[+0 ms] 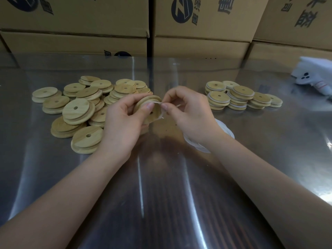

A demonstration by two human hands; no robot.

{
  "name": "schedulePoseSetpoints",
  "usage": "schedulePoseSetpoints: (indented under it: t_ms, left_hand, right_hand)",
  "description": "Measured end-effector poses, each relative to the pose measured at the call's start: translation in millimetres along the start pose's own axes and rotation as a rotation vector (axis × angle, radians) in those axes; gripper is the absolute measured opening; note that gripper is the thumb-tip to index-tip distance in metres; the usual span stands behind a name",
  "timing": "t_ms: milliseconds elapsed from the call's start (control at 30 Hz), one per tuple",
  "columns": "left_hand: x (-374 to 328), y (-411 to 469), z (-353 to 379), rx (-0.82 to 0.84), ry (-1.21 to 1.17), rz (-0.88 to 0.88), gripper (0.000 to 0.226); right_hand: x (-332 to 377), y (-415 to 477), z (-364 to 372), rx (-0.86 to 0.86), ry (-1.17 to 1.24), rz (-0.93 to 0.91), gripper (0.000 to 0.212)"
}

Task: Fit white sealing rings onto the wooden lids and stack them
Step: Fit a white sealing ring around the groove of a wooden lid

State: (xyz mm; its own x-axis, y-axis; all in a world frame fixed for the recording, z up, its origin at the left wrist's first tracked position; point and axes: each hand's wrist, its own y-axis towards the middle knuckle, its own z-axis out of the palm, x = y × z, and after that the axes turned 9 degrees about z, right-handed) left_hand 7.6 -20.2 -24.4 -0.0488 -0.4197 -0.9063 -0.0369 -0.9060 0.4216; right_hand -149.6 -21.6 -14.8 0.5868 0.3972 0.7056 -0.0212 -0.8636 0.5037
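At frame centre the left hand (pixel 124 115) grips a wooden lid (pixel 152 109) on edge; the right hand (pixel 186 108) pinches a white ring (pixel 159 103) at its rim. Bare table (pixel 161 194) lies below. More rings (pixel 226 130) are half-hidden behind the right wrist.

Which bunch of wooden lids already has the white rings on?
The neat stacks on the right: white bands show around their edges. The loose heap on the left is bare wood.
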Motion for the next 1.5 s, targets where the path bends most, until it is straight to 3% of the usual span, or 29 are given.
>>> schedulePoseSetpoints:
  t_ms: [567, 1033, 1500]
  left_hand:
    - [-6, 1, 0, 0.073, 0.265, 0.205, 0.028]
    - [-4, -3, 0, 0.116, 0.162, 0.13, 0.029]
    - [-7, -4, 4, -0.003, -0.125, -0.059, 0.018]
  right_hand:
    - [-1, 5, -10, 0.083, -0.062, 0.059, 0.026]
    - [-2, 4, -8, 0.096, -0.05, -0.073, 0.007]
    - [-7, -1, 4, -0.029, -0.005, -0.036, 0.01]
